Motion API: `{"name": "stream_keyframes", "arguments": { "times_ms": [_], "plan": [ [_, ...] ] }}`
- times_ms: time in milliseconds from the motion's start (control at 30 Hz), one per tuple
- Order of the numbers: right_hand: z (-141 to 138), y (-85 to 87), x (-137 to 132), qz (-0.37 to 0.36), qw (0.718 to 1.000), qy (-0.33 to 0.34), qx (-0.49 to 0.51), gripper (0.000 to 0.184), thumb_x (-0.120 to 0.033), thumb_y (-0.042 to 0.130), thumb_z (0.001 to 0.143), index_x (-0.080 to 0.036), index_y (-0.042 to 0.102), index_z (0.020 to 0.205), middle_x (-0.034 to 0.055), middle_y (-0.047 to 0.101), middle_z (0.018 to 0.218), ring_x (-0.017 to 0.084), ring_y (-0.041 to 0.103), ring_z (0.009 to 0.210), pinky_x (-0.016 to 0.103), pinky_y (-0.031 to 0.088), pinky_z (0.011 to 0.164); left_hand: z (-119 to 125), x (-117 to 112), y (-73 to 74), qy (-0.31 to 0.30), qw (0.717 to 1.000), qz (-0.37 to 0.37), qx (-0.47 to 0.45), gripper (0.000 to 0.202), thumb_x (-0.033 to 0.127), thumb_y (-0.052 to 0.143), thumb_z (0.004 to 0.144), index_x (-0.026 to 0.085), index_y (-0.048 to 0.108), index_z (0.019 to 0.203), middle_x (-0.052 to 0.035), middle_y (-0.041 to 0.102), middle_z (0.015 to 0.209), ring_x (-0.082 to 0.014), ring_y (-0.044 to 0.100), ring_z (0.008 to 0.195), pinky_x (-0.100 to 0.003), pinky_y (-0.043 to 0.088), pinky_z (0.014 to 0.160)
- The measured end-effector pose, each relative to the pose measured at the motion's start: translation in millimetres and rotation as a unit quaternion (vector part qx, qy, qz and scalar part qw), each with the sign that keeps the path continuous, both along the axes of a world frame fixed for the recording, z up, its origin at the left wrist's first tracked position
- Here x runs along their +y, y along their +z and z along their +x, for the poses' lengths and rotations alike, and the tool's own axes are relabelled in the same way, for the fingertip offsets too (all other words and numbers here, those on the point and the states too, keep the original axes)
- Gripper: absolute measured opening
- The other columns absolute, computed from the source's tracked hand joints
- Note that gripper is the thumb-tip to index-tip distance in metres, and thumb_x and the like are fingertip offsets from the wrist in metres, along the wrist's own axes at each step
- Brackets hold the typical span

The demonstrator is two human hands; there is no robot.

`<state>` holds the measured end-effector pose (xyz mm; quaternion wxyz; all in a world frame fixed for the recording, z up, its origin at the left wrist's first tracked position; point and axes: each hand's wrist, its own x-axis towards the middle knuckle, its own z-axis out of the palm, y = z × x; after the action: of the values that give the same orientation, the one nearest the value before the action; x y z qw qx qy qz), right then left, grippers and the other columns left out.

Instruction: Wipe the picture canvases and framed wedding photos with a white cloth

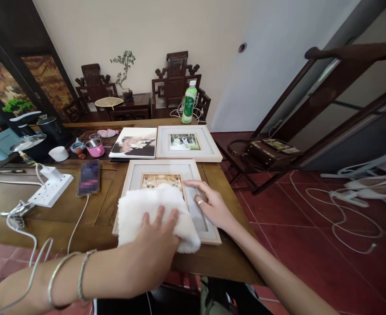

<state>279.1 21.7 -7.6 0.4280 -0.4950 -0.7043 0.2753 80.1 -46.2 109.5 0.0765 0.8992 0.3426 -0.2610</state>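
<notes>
I count my left fingers [159, 215] and right fingers [200, 184] as two sets, wearing one ring [200, 202] and two bracelets [50, 284]. Before me: one bench [105, 218], one cloth [137, 205], two frames [209, 151], one unframed picture [135, 146], one bottle [188, 105], one phone [88, 177], one power strip [53, 190], one pink mug [96, 151].

The table [209, 264] holds frames [163, 178], phone [88, 177] and power strip [53, 192]

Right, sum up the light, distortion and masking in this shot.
Head view: soft light, the cloth bright white, the cabinet very dark; head view: wide-angle stretching toward the edges, as in the right-hand chair; head view: pixel blocks mask the phone and part of the white-edged photo.
</notes>
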Motion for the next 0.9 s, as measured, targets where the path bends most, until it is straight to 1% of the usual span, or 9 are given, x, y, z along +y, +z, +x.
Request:
{"name": "stream_keyframes", "arguments": {
  "times_ms": [67, 167, 300, 367, 467, 567, 700, 800, 900],
  "plan": [
    [1, -0.4, 0, 0.002, 1.0, 0.002, -0.001, 0.044, -0.012, 0.041, 0.078, -0.021, 0.057, 0.118, 0.0081, 0.061, 0.124, 0.024, 0.054, 0.12, 0.045, 0.04, 0.103, 3, 0, 1.5, 0.002, 1.0, -0.008, 0.001, 0.051, 0.022, 0.063, 0.079, 0.015, 0.056, 0.129, -0.0171, 0.015, 0.157, -0.0433, 0.018, 0.141, -0.061, 0.037, 0.103],
    [2, -1.5, 1, 0.007, 1.0, 0.011, 0.002, 0.044, -0.012, 0.041, 0.078, -0.022, 0.056, 0.118, 0.0083, 0.062, 0.123, 0.025, 0.054, 0.119, 0.045, 0.04, 0.102, 8, 16, -12.6, 0.021, 0.999, 0.048, -0.015, 0.05, 0.02, 0.062, 0.081, 0.016, 0.056, 0.13, -0.0159, 0.015, 0.157, -0.0437, 0.019, 0.141, -0.062, 0.036, 0.103],
    [2, -2.5, 2, 0.011, 1.0, 0.023, 0.012, 0.042, -0.012, 0.042, 0.077, -0.022, 0.056, 0.115, 0.0082, 0.061, 0.122, 0.025, 0.054, 0.119, 0.046, 0.039, 0.102, 14, 60, -43.0, 0.069, 0.977, 0.189, -0.075, 0.045, 0.011, 0.049, 0.087, 0.015, 0.057, 0.13, -0.0176, 0.02, 0.156, -0.0447, 0.022, 0.14, -0.066, 0.033, 0.103],
    [2, -2.3, 2, 0.012, 0.999, 0.021, 0.022, 0.038, -0.012, 0.043, 0.076, -0.022, 0.057, 0.11, 0.0081, 0.062, 0.12, 0.025, 0.055, 0.119, 0.045, 0.039, 0.102, 16, 85, -53.3, 0.094, 0.969, 0.212, -0.083, 0.044, 0.008, 0.046, 0.087, 0.015, 0.058, 0.129, -0.0166, 0.02, 0.156, -0.045, 0.019, 0.141, -0.067, 0.031, 0.104],
    [2, -1.2, 2, 0.015, 0.999, 0.022, 0.032, 0.034, -0.011, 0.043, 0.075, -0.023, 0.056, 0.104, 0.0075, 0.063, 0.116, 0.024, 0.055, 0.117, 0.044, 0.038, 0.102, 17, 115, -60.1, 0.068, 0.963, 0.236, -0.113, 0.046, 0.005, 0.043, 0.087, 0.018, 0.058, 0.129, -0.0124, 0.017, 0.158, -0.0433, 0.013, 0.143, -0.068, 0.027, 0.105],
    [1, -0.4, 1, 0.02, 0.999, 0.018, 0.03, 0.032, -0.011, 0.042, 0.074, -0.023, 0.055, 0.101, 0.0073, 0.063, 0.112, 0.024, 0.057, 0.113, 0.044, 0.039, 0.1, 16, 127, -60.7, 0.009, 0.965, 0.227, -0.133, 0.046, 0.005, 0.043, 0.086, 0.018, 0.059, 0.127, -0.0102, 0.014, 0.159, -0.0413, 0.009, 0.144, -0.07, 0.023, 0.106],
    [1, -1.4, 2, 0.013, 0.999, -0.005, 0.034, 0.026, -0.012, 0.044, 0.074, -0.024, 0.052, 0.095, 0.0076, 0.064, 0.111, 0.026, 0.058, 0.111, 0.045, 0.04, 0.098, 12, 112, -55.2, -0.009, 0.978, 0.173, -0.114, 0.048, 0.003, 0.044, 0.083, 0.017, 0.059, 0.126, -0.011, 0.017, 0.159, -0.0428, 0.013, 0.143, -0.073, 0.025, 0.102],
    [1, -2.9, 1, 0.013, 0.999, -0.019, 0.038, 0.025, -0.012, 0.046, 0.073, -0.024, 0.051, 0.095, 0.0083, 0.064, 0.114, 0.027, 0.058, 0.112, 0.047, 0.041, 0.098, 6, 81, -45.4, -0.025, 0.985, 0.139, -0.102, 0.049, 0.004, 0.048, 0.08, 0.017, 0.059, 0.126, -0.012, 0.017, 0.159, -0.044, 0.015, 0.142, -0.072, 0.029, 0.101],
    [1, -4.2, 2, 0.016, 0.999, -0.028, 0.026, 0.035, -0.012, 0.045, 0.074, -0.024, 0.054, 0.106, 0.0088, 0.063, 0.121, 0.027, 0.056, 0.117, 0.05, 0.04, 0.102, 0, 43, -32.3, -0.067, 0.989, 0.096, -0.091, 0.044, 0.011, 0.054, 0.079, 0.016, 0.061, 0.122, -0.0132, 0.019, 0.158, -0.045, 0.015, 0.142, -0.07, 0.031, 0.102]
  ]
}}
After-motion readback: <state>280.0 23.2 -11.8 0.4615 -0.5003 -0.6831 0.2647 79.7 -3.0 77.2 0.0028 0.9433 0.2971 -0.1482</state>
